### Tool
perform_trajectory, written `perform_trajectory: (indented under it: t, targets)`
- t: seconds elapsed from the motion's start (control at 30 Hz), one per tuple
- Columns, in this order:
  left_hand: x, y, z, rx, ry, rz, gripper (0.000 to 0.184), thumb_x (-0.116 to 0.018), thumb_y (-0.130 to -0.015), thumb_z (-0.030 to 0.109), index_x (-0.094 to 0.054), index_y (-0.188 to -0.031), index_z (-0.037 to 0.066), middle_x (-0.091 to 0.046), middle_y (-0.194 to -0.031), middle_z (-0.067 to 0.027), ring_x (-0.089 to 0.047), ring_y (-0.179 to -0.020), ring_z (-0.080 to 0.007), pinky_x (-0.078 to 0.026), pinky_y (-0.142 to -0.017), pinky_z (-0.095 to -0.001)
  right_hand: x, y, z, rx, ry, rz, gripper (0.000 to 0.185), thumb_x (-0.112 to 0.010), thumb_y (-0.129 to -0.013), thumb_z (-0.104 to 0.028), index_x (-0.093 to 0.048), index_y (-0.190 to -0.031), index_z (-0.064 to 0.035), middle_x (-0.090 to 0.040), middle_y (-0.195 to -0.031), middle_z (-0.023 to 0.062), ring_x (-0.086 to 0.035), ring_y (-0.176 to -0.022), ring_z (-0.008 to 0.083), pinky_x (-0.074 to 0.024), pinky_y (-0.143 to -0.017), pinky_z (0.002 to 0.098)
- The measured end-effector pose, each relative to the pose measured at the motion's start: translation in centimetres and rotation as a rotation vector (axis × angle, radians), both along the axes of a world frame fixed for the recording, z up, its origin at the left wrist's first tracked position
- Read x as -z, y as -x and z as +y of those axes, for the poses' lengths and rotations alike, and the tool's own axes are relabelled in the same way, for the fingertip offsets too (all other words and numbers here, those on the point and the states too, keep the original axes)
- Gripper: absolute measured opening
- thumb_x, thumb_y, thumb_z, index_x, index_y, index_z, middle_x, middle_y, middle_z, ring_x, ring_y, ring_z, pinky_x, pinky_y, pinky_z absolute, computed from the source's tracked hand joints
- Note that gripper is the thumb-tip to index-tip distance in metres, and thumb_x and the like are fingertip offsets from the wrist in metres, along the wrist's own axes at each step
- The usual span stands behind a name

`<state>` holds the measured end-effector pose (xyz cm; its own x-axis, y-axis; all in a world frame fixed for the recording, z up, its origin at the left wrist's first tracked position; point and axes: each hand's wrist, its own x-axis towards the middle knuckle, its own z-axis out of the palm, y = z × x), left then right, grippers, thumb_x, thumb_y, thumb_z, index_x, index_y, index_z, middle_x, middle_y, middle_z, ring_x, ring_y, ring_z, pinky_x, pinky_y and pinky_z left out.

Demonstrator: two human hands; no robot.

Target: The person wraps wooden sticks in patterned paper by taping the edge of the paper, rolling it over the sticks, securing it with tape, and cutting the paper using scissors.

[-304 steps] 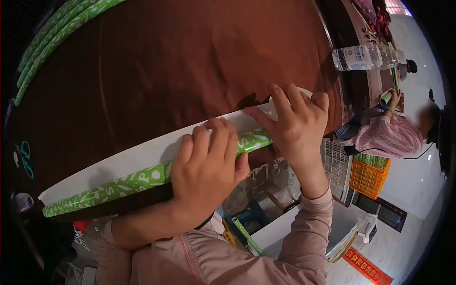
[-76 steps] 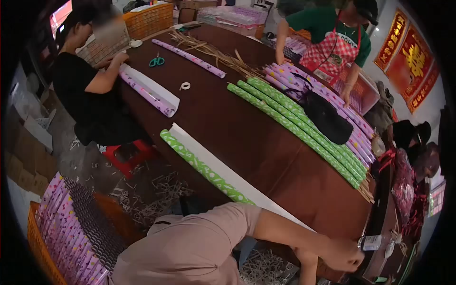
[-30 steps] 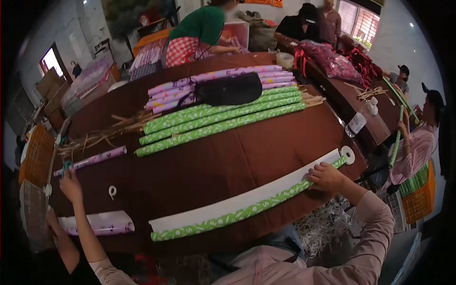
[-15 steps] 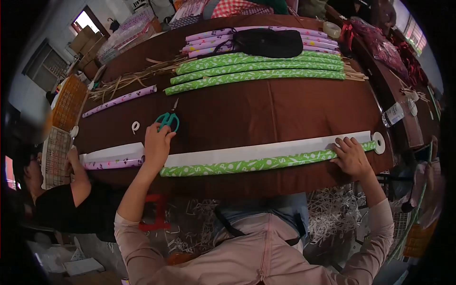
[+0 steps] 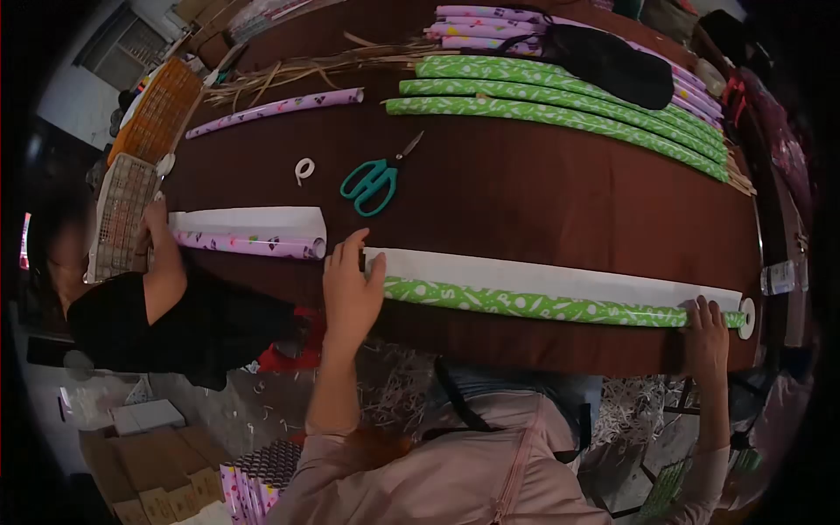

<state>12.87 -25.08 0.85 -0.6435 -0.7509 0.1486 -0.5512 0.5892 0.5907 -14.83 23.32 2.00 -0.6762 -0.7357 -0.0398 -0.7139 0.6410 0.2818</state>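
Note:
A long roll of green patterned wrapping paper (image 5: 534, 303) lies across the table with a white strip of its underside unrolled along the far side. My left hand (image 5: 352, 284) is at its left end, thumb and fingers apart, holding nothing. At the other end my right hand (image 5: 707, 337) has its fingers curled over the roll; its thumb is hidden. Just right of those fingers stands a white tape roll (image 5: 746, 318). Teal-handled scissors (image 5: 371, 186) lie beyond my left hand, blades pointing away. A small white ring of tape (image 5: 304, 170) is left of them.
Several finished green rolls (image 5: 560, 118) and purple rolls (image 5: 490, 28) lie at the back under a black bag (image 5: 612, 66). At left a co-worker's arm (image 5: 164, 262) reaches to a purple roll (image 5: 254, 245). Baskets (image 5: 122, 206) line the left edge; a bottle (image 5: 779, 278) is at right.
My left hand has left the scissors, which now lie on the table, and has come to the green roll's left end. My right hand stays near the right end. The view has turned.

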Motion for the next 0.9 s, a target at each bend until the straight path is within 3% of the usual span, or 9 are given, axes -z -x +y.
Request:
perform_trajectory:
  t: [0.17, 0.23, 0.4, 0.47, 0.6, 0.67, 0.73, 0.8, 0.9]
  targets:
    - [0.8, 0.6, 0.3, -0.058, -0.114, 0.082, 0.049, -0.065, -0.082, 0.001, -0.053, -0.13, 0.008, -0.059, -0.105, -0.014, -0.058, -0.093, -0.0299, -0.046, -0.083, -0.0418, -0.7, -1.2, -1.1, 0.13, -0.048, -0.042, 0.047, -0.056, -0.088, -0.006, -0.047, -0.133, 0.0029, -0.046, -0.141, 0.0195, -0.041, -0.13, 0.0423, -0.0379, -0.106, 0.0501]
    - [1.0, 0.6, -0.2, -0.128, -0.313, 0.207, 0.051, -0.062, -0.082, -0.006, -0.053, -0.13, 0.009, -0.059, -0.101, -0.0122, -0.059, -0.082, -0.0234, -0.049, -0.076, -0.0372, -0.3, -1.8, -1.0, 0.148, -0.056, -0.011, 0.052, -0.057, -0.086, -0.004, -0.045, -0.135, 0.0026, -0.046, -0.142, 0.0197, -0.04, -0.131, 0.0422, -0.0378, -0.106, 0.0494]
    - [1.3, 0.3, -0.6, -0.156, -0.315, 0.255, 0.055, -0.059, -0.081, -0.011, -0.052, -0.132, 0.008, -0.06, -0.097, -0.0111, -0.059, -0.077, -0.0188, -0.05, -0.074, -0.0346, -3.5, -5.0, -6.7, 0.178, -0.01, 0.149, 0.062, -0.059, -0.083, -0.001, -0.039, -0.143, 0.0004, -0.042, -0.146, 0.0198, -0.038, -0.134, 0.0414, -0.0357, -0.108, 0.0484]
    - [1.4, 0.4, -0.4, -0.176, -0.325, 0.285, 0.056, -0.058, -0.081, -0.011, -0.051, -0.133, 0.008, -0.06, -0.097, -0.0109, -0.059, -0.078, -0.0188, -0.049, -0.075, -0.0345, -7.2, -7.2, -15.9, 0.002, 0.256, 0.083, 0.043, -0.052, -0.089, -0.006, -0.049, -0.132, 0.0005, -0.049, -0.138, 0.0216, -0.046, -0.127, 0.0414, -0.0392, -0.104, 0.0479]
    - [2.2, -0.1, -0.8, -0.121, -0.218, 0.259, 0.06, -0.058, -0.082, -0.011, -0.048, -0.137, 0.009, -0.059, -0.096, -0.0094, -0.058, -0.082, -0.019, -0.049, -0.079, -0.0335, -4.9, -10.6, -31.4, -0.662, 0.779, -0.593, 0.035, -0.072, -0.075, -0.005, -0.062, -0.108, -0.0024, -0.061, -0.109, 0.0123, -0.059, -0.098, 0.0319, -0.0487, -0.084, 0.0425]
    - [1.6, -0.3, -0.7, -0.076, -0.189, 0.243, 0.062, -0.058, -0.082, -0.012, -0.047, -0.139, 0.009, -0.059, -0.096, -0.0087, -0.058, -0.083, -0.0185, -0.049, -0.08, -0.0327, -1.1, -11.6, -37.8, -0.728, 0.697, -0.625, 0.024, -0.071, -0.078, -0.011, -0.061, -0.099, -0.0038, -0.063, -0.106, 0.0125, -0.061, -0.097, 0.0315, -0.0494, -0.08, 0.0421]
    - [0.7, -0.1, -0.2, -0.092, -0.393, 0.381, 0.063, -0.056, -0.083, -0.015, -0.047, -0.14, 0.01, -0.056, -0.097, -0.0039, -0.054, -0.085, -0.0122, -0.046, -0.082, -0.026, 0.2, -12.5, -41.5, -0.752, 0.693, -0.644, 0.021, -0.07, -0.08, -0.013, -0.06, -0.096, -0.0043, -0.065, -0.102, 0.013, -0.062, -0.094, 0.0322, -0.0501, -0.077, 0.0428]
    - [0.9, -0.1, -0.1, -0.091, -0.4, 0.396, 0.064, -0.056, -0.083, -0.015, -0.046, -0.141, 0.01, -0.056, -0.097, -0.0035, -0.054, -0.086, -0.0118, -0.046, -0.082, -0.0259, 0.3, -13.0, -43.4, -0.622, 0.563, -1.005, 0.018, -0.07, -0.081, -0.012, -0.058, -0.093, -0.0044, -0.066, -0.089, 0.0147, -0.066, -0.085, 0.0327, -0.0508, -0.072, 0.0443]
    - [1.9, -0.4, -0.5, -0.106, -0.35, 0.398, 0.064, -0.057, -0.082, -0.014, -0.045, -0.141, 0.01, -0.058, -0.098, -0.0068, -0.058, -0.088, -0.0145, -0.047, -0.083, -0.0283, 1.3, -12.4, -43.6, -0.59, 0.632, -1.158, 0.02, -0.066, -0.081, -0.006, -0.055, -0.098, -0.0027, -0.065, -0.081, 0.0152, -0.064, -0.077, 0.0366, -0.0497, -0.069, 0.0455]
